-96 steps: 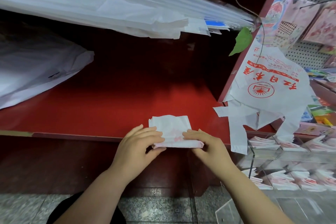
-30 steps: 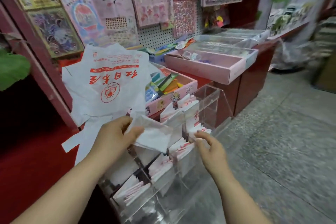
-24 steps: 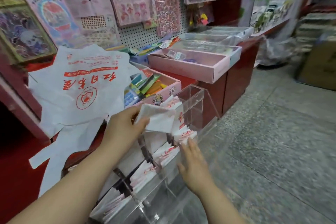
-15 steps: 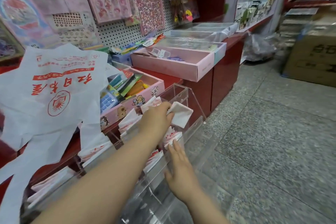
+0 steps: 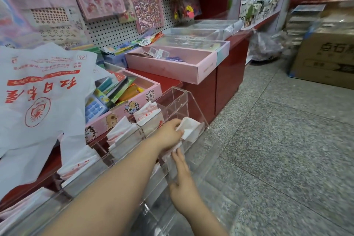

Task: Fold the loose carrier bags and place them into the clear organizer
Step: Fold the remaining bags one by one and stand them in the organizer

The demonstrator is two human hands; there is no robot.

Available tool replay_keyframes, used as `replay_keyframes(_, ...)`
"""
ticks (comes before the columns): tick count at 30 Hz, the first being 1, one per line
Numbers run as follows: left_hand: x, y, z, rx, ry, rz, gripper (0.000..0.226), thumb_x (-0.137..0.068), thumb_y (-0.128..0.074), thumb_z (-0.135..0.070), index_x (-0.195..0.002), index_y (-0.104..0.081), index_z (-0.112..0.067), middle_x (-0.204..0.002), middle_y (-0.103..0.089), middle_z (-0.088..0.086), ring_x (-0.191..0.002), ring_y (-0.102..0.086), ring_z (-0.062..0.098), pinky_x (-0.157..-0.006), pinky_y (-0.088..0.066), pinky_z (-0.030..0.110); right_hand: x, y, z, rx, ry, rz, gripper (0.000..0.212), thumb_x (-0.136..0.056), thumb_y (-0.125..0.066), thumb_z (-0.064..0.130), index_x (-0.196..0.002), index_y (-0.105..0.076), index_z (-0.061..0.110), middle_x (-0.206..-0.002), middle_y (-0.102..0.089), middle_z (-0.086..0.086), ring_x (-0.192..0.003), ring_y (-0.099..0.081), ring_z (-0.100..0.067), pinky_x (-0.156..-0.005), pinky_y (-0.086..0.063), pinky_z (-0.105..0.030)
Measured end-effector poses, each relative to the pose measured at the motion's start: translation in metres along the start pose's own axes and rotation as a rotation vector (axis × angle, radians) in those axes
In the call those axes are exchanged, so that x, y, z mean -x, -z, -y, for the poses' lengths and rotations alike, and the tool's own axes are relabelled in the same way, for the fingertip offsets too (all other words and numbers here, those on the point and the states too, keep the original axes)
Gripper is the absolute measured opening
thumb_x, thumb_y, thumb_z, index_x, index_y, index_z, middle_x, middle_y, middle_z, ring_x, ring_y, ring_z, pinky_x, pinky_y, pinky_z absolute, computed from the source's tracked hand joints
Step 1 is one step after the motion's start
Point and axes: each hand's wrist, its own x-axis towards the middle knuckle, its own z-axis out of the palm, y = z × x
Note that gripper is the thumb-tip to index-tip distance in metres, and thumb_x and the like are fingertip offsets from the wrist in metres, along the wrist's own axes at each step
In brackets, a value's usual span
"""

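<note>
Just below the middle of the frame the left hand (image 5: 168, 134) reaches across into the clear acrylic organizer (image 5: 193, 106), fingers and thumb curled round a small folded white plastic carrier bag (image 5: 189, 125) with faint red print. That bag sits tilted at the mouth of the organizer's rightmost front compartment, partly inside it. Below it the right hand (image 5: 182, 177) lies with straight fingers against the organizer's front wall, fingertips up near the left wrist. It grips nothing, and whether it touches the bags behind the clear wall I cannot tell. Other folded white bags (image 5: 148, 116) stand in the compartments running toward the lower left corner. In the left of the frame a large loose white carrier bag with red characters and a round emblem (image 5: 38, 97) hangs spread over the red counter (image 5: 166, 82), partly covering a pink cardboard box of stationery (image 5: 130, 95). In the upper middle lies a long shallow pink tray (image 5: 172, 68), below a white pegboard (image 5: 113, 33) hung with sticker sheets. A brown cardboard carton (image 5: 325, 59) stands at the right edge on the grey speckled floor (image 5: 287, 149)
</note>
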Motion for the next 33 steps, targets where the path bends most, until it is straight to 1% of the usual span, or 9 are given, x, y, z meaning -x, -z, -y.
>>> replay_keyframes(2, -0.002, 0.001, -0.001, -0.016, 0.011, 0.013, 0.029, -0.095, -0.041, -0.008, -0.124, -0.043, -0.007, -0.122, -0.054, 0.014, -0.106, -0.053, 0.026, -0.071, -0.031, 0.022, 0.0, 0.0, -0.001, -0.005, 0.006, -0.007, 0.079, -0.08, -0.034, -0.015, -0.146, -0.009, 0.02, -0.129, 0.011, 0.035, -0.129, -0.002, 0.009, -0.112, -0.015, -0.016)
replay_keyframes(7, -0.012, -0.006, -0.008, -0.263, -0.06, 0.028, 0.021, -0.092, -0.048, -0.018, -0.112, -0.047, -0.013, -0.113, -0.059, 0.011, -0.1, -0.055, 0.028, -0.078, -0.038, 0.032, -0.002, -0.004, -0.003, 0.015, 0.014, -0.016, 0.08, -0.081, -0.037, -0.012, -0.145, -0.006, 0.022, -0.125, 0.015, 0.037, -0.126, 0.004, 0.012, -0.095, -0.001, 0.004)
replay_keyframes(10, -0.017, -0.01, -0.005, -0.268, -0.068, 0.1, 0.029, -0.089, -0.056, -0.019, -0.117, -0.051, -0.013, -0.118, -0.058, 0.009, -0.107, -0.053, 0.025, -0.083, -0.038, 0.028, -0.003, -0.003, -0.006, 0.039, 0.031, -0.022, 0.076, -0.084, -0.039, -0.009, -0.145, -0.007, 0.021, -0.129, 0.017, 0.033, -0.125, 0.004, 0.013, -0.089, 0.002, 0.01)
replay_keyframes(15, -0.012, -0.005, 0.004, 0.069, -0.053, 0.155, 0.055, -0.089, -0.055, -0.007, -0.139, -0.032, -0.014, -0.126, -0.054, 0.011, -0.109, -0.053, 0.02, -0.092, -0.037, 0.024, -0.001, 0.0, -0.003, 0.053, 0.005, 0.007, 0.076, -0.086, -0.038, -0.008, -0.145, -0.004, 0.023, -0.132, 0.019, 0.027, -0.124, 0.002, 0.012, -0.089, 0.0, 0.006)
replay_keyframes(19, 0.001, 0.001, 0.006, 0.196, -0.04, 0.121, 0.045, -0.096, -0.043, -0.011, -0.14, -0.031, -0.011, -0.12, -0.054, 0.005, -0.11, -0.049, 0.013, -0.093, -0.038, 0.022, 0.0, 0.003, 0.004, 0.076, 0.0, 0.02, 0.075, -0.084, -0.035, -0.01, -0.146, -0.005, 0.02, -0.133, 0.014, 0.023, -0.123, 0.0, 0.009, -0.092, -0.002, 0.002)
replay_keyframes(22, 0.021, 0.01, 0.002, 0.157, -0.067, 0.044, 0.037, -0.099, -0.034, -0.018, -0.135, -0.041, -0.014, -0.13, -0.048, -0.002, -0.118, -0.044, 0.01, -0.099, -0.031, 0.019, 0.001, 0.002, 0.007, 0.089, -0.007, 0.002, 0.073, -0.085, -0.034, -0.011, -0.146, -0.007, 0.019, -0.133, 0.011, 0.023, -0.127, -0.003, 0.007, -0.096, -0.004, -0.002)
replay_keyframes(27, 0.085, 0.04, 0.0, 0.219, -0.173, -0.125, 0.024, -0.093, -0.047, -0.009, -0.095, -0.063, -0.028, -0.088, -0.062, -0.015, -0.081, -0.056, -0.008, -0.08, -0.043, 0.009, 0.001, -0.002, 0.02, 0.207, 0.004, -0.083, 0.069, -0.09, -0.035, -0.004, -0.146, -0.005, 0.022, -0.147, 0.006, 0.016, -0.142, 0.0, -0.011, -0.108, -0.007, -0.015)
replay_keyframes(31, 0.143, 0.08, 0.028, 0.143, -0.155, -0.389, 0.034, -0.088, -0.056, -0.012, -0.075, -0.057, -0.043, -0.068, -0.06, -0.029, -0.073, -0.057, -0.016, -0.073, -0.042, 0.006, 0.005, -0.021, 0.061, 0.251, 0.264, -0.149, 0.062, -0.084, -0.018, 0.041, -0.141, 0.002, 0.029, -0.136, 0.021, 0.024, -0.139, 0.006, -0.005, -0.111, -0.002, -0.017)
replay_keyframes(33, 0.16, 0.103, 0.049, 0.077, -0.097, -0.541, 0.019, -0.085, -0.057, -0.025, -0.076, -0.06, -0.041, -0.069, -0.061, -0.031, -0.075, -0.058, -0.008, -0.072, -0.042, 0.01, 0.004, -0.039, 0.076, 0.433, 0.371, -0.203, 0.075, -0.077, -0.016, 0.046, -0.146, -0.004, 0.019, -0.15, 0.008, 0.01, -0.139, -0.002, -0.007, -0.113, -0.013, -0.023)
